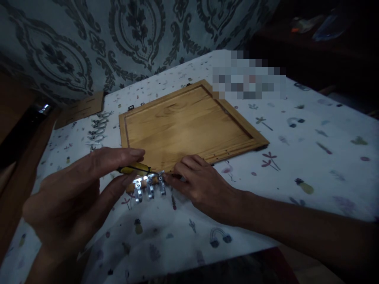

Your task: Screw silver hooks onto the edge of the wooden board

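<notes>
My left hand (85, 189) pinches a small yellow-and-black screwdriver (134, 169) between thumb and fingers. Its shaft points right, its tip at the top of a silver metal hook (162, 187). My right hand (198, 181) is curled at the near edge of a framed wooden board (183, 122), its fingertips pressed against that same hook. Two more silver hooks, a left one (137, 191) and a middle one (150, 188), sit along this edge with screws in their plates. The board lies flat, and my right fingers partly hide its near edge.
Several loose metal hooks (99, 128) lie left of the board near a piece of brown cardboard (79, 108). A printed white tablecloth (296, 173) covers the table. Behind it rises a patterned wall (133, 35). Some items at the back right are pixelated.
</notes>
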The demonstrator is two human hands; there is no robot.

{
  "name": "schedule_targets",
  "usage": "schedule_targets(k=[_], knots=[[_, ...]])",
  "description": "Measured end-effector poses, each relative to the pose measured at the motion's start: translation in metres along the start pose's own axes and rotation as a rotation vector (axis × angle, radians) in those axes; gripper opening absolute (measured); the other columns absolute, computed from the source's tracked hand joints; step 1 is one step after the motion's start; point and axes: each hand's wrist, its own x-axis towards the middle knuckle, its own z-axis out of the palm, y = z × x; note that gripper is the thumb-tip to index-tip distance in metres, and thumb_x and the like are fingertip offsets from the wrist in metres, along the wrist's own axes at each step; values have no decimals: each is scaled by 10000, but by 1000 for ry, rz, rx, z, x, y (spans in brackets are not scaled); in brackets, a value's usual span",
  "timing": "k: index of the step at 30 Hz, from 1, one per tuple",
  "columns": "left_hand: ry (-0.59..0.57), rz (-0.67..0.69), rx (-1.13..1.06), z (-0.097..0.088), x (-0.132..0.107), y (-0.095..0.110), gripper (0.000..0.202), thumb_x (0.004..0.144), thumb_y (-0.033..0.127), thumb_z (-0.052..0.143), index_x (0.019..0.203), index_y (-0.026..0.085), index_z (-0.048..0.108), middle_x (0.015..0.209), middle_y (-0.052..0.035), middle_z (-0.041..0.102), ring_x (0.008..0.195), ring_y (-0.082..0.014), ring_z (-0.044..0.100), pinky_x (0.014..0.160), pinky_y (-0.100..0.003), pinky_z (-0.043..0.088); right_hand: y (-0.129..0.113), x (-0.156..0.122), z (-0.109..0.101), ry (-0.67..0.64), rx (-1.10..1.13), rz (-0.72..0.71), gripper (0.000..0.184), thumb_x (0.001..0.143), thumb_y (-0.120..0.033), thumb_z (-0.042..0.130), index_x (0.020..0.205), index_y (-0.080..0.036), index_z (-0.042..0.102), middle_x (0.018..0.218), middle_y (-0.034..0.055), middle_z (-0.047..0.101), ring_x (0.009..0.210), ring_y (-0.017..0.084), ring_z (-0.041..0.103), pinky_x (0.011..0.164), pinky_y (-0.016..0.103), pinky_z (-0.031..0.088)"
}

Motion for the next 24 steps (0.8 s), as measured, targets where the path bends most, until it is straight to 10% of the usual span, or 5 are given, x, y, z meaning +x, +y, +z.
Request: schedule_targets(k=[7, 24], knots=[[79, -34, 106, 2, -2, 1, 295, 684, 201, 822, 955, 290, 747, 884, 22, 699, 808, -143, 651, 609, -265, 534, 0, 0, -1, -6, -5, 6, 181, 940, -91, 482, 994, -140, 648, 847, 71, 584, 804, 202, 421, 732, 344, 346], [200, -282, -159, 13, -7, 9, 218, 692, 175, 800, 888, 212, 713, 846, -20, 710, 773, -223, 728, 727, -359, 658, 0, 1, -2, 0, 21, 8, 174, 949, -91, 475, 942, -120, 646, 835, 76, 591, 795, 200, 426, 734, 347, 350]])
